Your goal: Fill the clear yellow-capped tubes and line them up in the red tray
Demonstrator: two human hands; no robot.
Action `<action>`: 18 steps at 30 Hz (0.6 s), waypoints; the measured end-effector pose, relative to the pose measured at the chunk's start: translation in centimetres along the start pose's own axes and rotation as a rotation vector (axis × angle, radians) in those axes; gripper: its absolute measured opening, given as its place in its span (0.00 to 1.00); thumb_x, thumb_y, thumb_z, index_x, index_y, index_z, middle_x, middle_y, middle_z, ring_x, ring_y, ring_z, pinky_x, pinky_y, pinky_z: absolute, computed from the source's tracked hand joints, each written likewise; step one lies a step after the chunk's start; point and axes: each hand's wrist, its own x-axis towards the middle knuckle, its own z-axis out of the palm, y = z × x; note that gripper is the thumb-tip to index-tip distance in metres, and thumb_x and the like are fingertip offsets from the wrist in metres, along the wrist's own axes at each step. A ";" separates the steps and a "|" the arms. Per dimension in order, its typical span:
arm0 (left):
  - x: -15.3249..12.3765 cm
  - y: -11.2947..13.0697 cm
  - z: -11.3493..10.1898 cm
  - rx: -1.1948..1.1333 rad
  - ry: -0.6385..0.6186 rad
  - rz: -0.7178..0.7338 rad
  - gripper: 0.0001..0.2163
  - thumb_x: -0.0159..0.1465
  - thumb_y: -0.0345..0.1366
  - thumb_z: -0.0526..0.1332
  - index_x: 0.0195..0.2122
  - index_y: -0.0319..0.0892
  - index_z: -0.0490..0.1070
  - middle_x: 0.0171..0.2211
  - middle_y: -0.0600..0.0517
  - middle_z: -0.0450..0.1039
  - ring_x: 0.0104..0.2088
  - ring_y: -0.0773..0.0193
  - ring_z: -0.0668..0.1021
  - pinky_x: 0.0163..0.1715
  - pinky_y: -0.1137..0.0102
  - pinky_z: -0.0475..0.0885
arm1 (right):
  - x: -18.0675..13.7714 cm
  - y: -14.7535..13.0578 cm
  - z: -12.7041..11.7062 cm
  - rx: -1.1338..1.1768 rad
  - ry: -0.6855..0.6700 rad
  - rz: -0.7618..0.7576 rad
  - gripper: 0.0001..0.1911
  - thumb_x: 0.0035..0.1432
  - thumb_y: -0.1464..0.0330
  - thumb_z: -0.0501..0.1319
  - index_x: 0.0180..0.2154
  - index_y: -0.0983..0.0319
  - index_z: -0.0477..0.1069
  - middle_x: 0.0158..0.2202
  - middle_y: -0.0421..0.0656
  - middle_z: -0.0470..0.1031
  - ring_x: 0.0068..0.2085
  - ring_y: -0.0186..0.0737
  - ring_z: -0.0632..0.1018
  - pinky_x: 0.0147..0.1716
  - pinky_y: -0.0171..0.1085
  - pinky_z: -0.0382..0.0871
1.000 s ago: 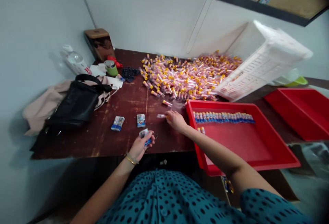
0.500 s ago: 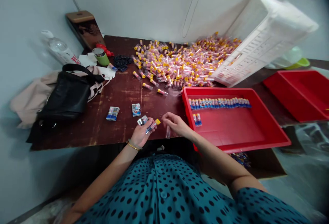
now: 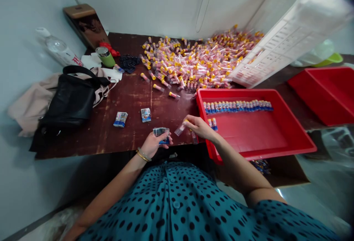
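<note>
My left hand (image 3: 159, 140) is closed around a small stack of printed cards (image 3: 161, 132) in blue and silver, just over the table's front edge. My right hand (image 3: 197, 126) pinches a clear tube (image 3: 179, 129) with a yellow cap, its see-through end pointing down to the left. Beneath the right palm another clear tube (image 3: 194, 137) shows, partly hidden by the hand. Two more small stacks of blue-printed cards, one at the left (image 3: 120, 119) and a nearer stack (image 3: 145, 114), lie on the table beyond my left hand.
A big heap of yellow-capped tubes (image 3: 193, 64) covers the back. At the right, a red tray (image 3: 257, 134) holds a row of blue-labelled tubes (image 3: 238, 106). A white basket (image 3: 279, 38) leans behind it. A black bag (image 3: 73, 101), bottle (image 3: 59, 49) and green jar (image 3: 105, 57) occupy the left.
The yellow-capped tube that lay in my left hand is gone from it, leaving the cards fanned there. My right hand has moved slightly right and now pinches a tube.
</note>
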 end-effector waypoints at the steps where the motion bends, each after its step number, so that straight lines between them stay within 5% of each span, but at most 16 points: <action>1: 0.2 -0.1 0.0 0.020 0.024 0.016 0.14 0.53 0.41 0.71 0.33 0.36 0.75 0.24 0.49 0.76 0.23 0.63 0.79 0.16 0.76 0.68 | 0.1 0.1 0.0 -0.032 0.022 -0.008 0.18 0.63 0.53 0.57 0.32 0.62 0.67 0.23 0.36 0.66 0.24 0.30 0.65 0.25 0.29 0.58; 8: 0.9 -0.2 -0.1 -0.079 0.010 -0.002 0.14 0.53 0.40 0.71 0.37 0.36 0.76 0.30 0.47 0.79 0.30 0.61 0.81 0.26 0.72 0.75 | 1.6 1.8 0.4 -0.104 0.070 0.008 0.14 0.59 0.57 0.60 0.34 0.62 0.68 0.27 0.36 0.67 0.27 0.31 0.65 0.28 0.30 0.59; 14: 1.3 -0.5 -0.2 0.005 0.120 0.113 0.16 0.49 0.40 0.74 0.33 0.36 0.76 0.24 0.49 0.77 0.24 0.63 0.79 0.18 0.75 0.69 | 1.6 1.4 0.9 -0.202 -0.029 -0.156 0.13 0.60 0.74 0.52 0.38 0.62 0.74 0.36 0.41 0.70 0.38 0.35 0.72 0.44 0.36 0.65; 18: 1.3 -0.9 1.0 0.023 0.203 0.188 0.15 0.46 0.39 0.75 0.30 0.38 0.74 0.25 0.52 0.76 0.25 0.64 0.78 0.19 0.73 0.71 | 1.5 0.4 2.5 -0.194 0.024 -0.187 0.08 0.62 0.69 0.58 0.35 0.62 0.75 0.40 0.44 0.69 0.42 0.37 0.73 0.46 0.37 0.67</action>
